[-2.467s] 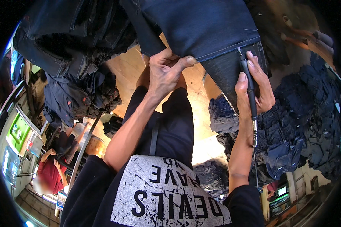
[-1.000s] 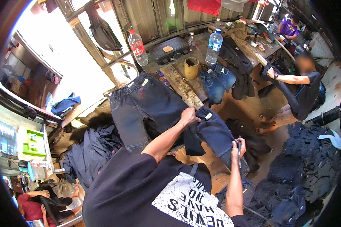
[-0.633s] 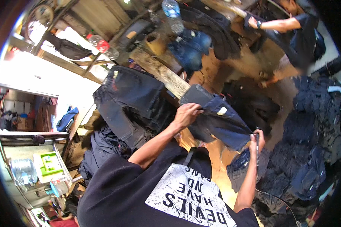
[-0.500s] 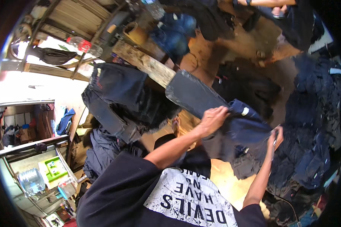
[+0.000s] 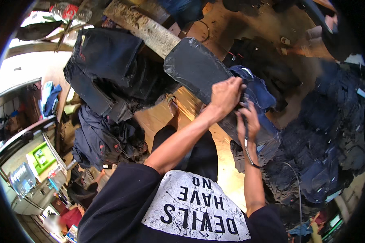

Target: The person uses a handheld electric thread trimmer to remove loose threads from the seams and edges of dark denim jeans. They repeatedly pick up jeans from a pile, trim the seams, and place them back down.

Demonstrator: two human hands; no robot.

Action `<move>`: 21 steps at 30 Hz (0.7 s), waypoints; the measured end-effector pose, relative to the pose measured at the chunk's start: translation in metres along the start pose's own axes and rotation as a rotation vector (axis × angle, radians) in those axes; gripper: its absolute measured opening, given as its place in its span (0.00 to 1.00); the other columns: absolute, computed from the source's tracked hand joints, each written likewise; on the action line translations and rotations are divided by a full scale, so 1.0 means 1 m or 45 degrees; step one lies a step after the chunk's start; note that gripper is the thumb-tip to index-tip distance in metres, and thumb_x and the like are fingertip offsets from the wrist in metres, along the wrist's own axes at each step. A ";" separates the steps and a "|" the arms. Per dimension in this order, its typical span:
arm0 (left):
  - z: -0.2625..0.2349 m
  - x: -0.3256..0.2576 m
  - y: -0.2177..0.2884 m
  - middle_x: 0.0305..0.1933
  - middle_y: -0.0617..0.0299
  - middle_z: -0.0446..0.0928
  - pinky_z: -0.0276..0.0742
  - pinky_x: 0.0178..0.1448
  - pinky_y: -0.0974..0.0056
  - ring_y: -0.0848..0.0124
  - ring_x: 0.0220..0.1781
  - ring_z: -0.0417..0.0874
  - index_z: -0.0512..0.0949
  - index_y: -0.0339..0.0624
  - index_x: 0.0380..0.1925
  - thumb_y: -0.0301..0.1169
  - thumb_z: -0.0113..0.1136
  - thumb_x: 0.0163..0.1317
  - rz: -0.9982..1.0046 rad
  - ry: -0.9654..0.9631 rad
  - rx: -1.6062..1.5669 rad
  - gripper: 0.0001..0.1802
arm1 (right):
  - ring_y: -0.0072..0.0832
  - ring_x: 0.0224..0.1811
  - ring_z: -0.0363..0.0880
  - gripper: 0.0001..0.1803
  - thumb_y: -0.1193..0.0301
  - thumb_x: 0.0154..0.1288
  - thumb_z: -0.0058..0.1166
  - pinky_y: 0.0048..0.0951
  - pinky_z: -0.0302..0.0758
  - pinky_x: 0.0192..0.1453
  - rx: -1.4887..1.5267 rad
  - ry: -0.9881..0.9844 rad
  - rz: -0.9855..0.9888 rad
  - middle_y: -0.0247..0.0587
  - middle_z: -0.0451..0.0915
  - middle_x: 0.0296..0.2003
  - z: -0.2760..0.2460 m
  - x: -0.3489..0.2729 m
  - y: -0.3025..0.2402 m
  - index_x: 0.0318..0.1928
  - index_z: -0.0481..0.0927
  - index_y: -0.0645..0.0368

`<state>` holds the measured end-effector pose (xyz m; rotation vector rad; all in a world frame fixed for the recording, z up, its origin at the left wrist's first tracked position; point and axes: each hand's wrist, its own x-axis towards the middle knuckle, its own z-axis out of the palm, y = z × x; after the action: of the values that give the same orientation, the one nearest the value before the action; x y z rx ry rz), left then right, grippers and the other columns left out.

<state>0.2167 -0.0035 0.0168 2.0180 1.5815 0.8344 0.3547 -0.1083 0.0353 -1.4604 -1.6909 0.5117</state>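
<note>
A dark blue garment [image 5: 261, 95] with a pale label near its edge is draped over the end of a long black padded board [image 5: 196, 67]. My left hand [image 5: 226, 96] is closed on the garment's edge and rests above the board. Close beside it, my right hand [image 5: 249, 121] is bent round a slim tool whose kind I cannot make out. Its metallic end [image 5: 246, 142] shows under the palm. A thin dark cord [image 5: 253, 163] bends away along my wrist. The tool's working end is hidden among the fingers and cloth.
Black trousers [image 5: 105, 65] hang over the left side of the board's wooden beam [image 5: 144, 26]. Dark clothes [image 5: 113, 141] lie below them. A large heap of dark garments [image 5: 308, 150] lies to the right. More black cloth [image 5: 267, 65] is on the floor beyond. Another person's arm [image 5: 330, 22] shows top right.
My right hand has moved left and in from the garment's far end, close to my left hand. The garment, stretched out before, now hangs bunched. The view has shifted, lowering the shelf at left.
</note>
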 end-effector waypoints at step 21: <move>-0.163 0.020 -0.143 0.60 0.45 0.77 0.72 0.73 0.45 0.45 0.64 0.76 0.79 0.31 0.59 0.41 0.82 0.56 -0.391 -0.044 0.198 0.36 | 0.36 0.57 0.88 0.15 0.67 0.85 0.54 0.40 0.78 0.70 0.505 0.036 0.305 0.52 0.90 0.50 0.115 0.074 -0.071 0.59 0.80 0.66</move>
<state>0.0062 0.0477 0.0427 1.8118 1.9239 0.5731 0.2209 -0.0322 0.0455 -1.3700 -1.3044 0.8964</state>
